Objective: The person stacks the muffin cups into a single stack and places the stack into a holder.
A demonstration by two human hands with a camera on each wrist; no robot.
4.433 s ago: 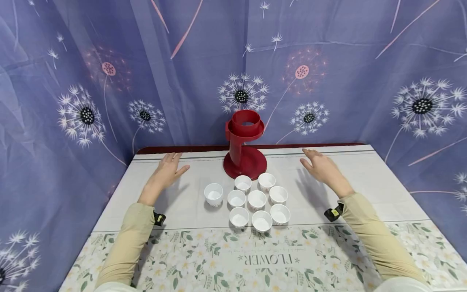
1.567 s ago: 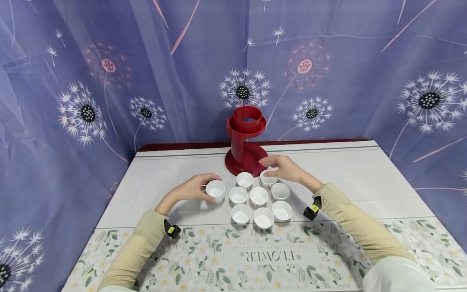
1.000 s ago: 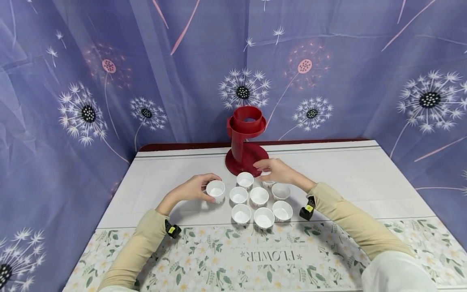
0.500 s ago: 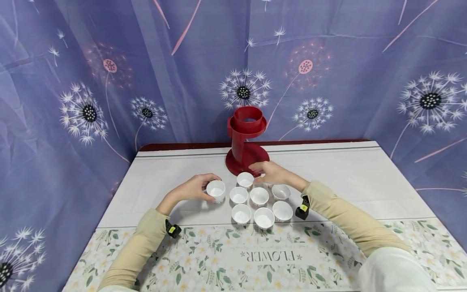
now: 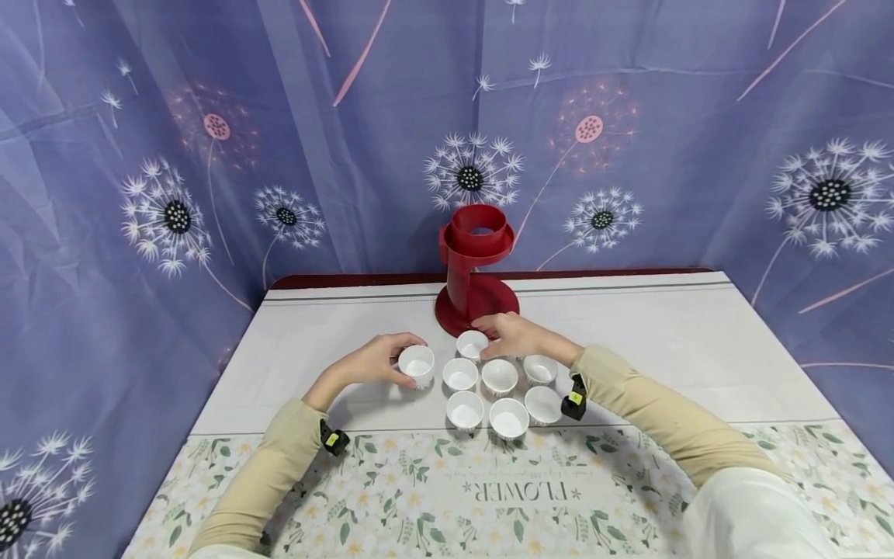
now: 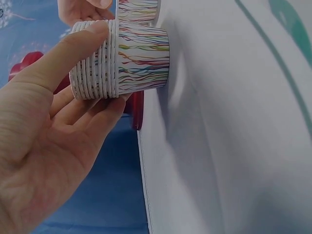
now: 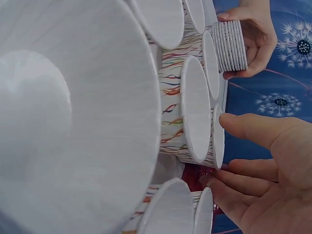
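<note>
Table [image 5: 649, 318], toward far edge: right hand [image 5: 520, 338] nearer the white cup [image 5: 471, 342], spread about it, contact unclear; left hand [image 5: 366, 361], toward left edge, grips cup stack [image 5: 416, 373].

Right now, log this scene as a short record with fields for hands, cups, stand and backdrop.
left hand: grips a stack of nested white cups
right hand: thumb and fingers at the back-left loose cup; contact unclear
loose cups: eight, standing upright
stand: red, behind the loose cups
backdrop: purple with dandelion print
</note>
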